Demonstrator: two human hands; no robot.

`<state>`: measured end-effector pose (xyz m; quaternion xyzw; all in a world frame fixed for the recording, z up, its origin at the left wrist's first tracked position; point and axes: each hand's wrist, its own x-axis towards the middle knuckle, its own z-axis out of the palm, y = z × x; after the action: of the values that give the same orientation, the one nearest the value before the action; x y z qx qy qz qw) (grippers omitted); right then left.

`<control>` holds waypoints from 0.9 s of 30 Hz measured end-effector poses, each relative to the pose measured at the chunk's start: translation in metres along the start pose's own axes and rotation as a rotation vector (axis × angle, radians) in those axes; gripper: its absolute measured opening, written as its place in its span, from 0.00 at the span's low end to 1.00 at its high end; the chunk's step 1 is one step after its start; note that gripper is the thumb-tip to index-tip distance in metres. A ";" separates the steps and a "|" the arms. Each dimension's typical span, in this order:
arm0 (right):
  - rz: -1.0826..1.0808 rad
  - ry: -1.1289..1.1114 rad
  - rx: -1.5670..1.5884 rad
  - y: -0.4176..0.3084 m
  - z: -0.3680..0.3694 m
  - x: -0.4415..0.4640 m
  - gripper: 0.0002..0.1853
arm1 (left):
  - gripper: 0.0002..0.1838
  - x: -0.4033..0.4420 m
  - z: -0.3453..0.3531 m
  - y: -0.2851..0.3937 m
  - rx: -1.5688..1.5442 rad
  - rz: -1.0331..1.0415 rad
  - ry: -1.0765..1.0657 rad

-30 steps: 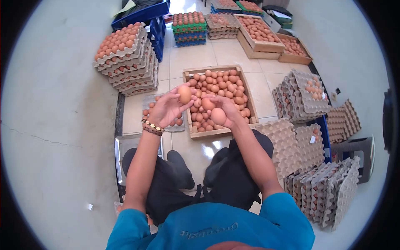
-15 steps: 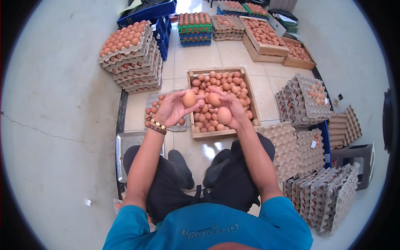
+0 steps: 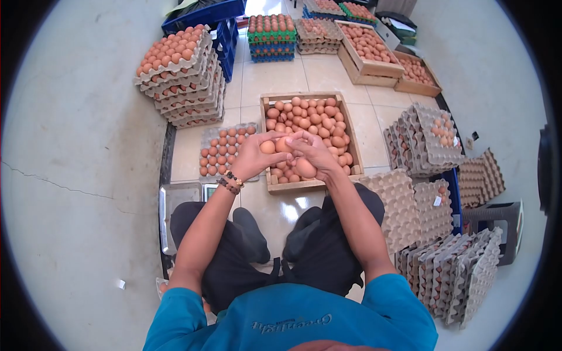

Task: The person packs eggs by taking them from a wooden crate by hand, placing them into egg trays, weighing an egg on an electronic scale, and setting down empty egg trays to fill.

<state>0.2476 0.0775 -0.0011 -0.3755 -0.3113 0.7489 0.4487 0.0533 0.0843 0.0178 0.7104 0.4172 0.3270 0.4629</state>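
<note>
Over a wooden crate (image 3: 313, 186) full of brown eggs, my two hands are close together. My left hand (image 3: 256, 155) is closed round an egg (image 3: 267, 147), and its fingertips reach an egg (image 3: 283, 144) between the hands. My right hand (image 3: 316, 153) has its fingers on that middle egg and holds another egg (image 3: 305, 168) low against its palm. Left of the crate lies a grey egg tray (image 3: 206, 136) with rows of eggs, partly behind my left hand.
A tall stack of filled trays (image 3: 186, 88) stands at the back left. Green and blue trays (image 3: 271, 40) and wooden crates (image 3: 374, 75) are at the back. Cardboard trays (image 3: 393, 205) lie on the right. A metal pan (image 3: 170, 216) is by my left knee.
My left hand has moved right and in against my right hand, and its fingers now meet the middle egg. More of the grey tray shows.
</note>
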 end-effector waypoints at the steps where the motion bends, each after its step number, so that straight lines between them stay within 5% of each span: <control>1: 0.026 -0.003 0.014 0.003 -0.003 0.005 0.16 | 0.29 0.002 0.001 -0.011 0.007 0.023 0.022; 5: 0.031 0.096 0.340 0.007 -0.020 0.014 0.13 | 0.27 0.002 -0.010 -0.012 -0.415 -0.291 -0.004; 9: -0.119 0.302 0.787 0.005 -0.067 0.031 0.16 | 0.18 0.004 -0.014 -0.008 -0.847 -0.324 -0.073; 13: -0.045 0.141 0.879 -0.009 -0.039 0.018 0.18 | 0.22 0.004 -0.016 -0.003 -1.034 -0.322 -0.124; 20: -0.254 -0.198 0.378 -0.008 -0.018 0.011 0.28 | 0.28 0.005 -0.022 -0.002 -1.280 -0.254 -0.186; 27: -0.239 -0.388 0.464 -0.020 -0.015 -0.002 0.27 | 0.29 0.002 -0.023 -0.006 -1.227 -0.262 -0.168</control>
<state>0.2691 0.0855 0.0074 -0.0742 -0.2539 0.7996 0.5392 0.0328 0.0962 0.0207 0.2823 0.1995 0.3903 0.8534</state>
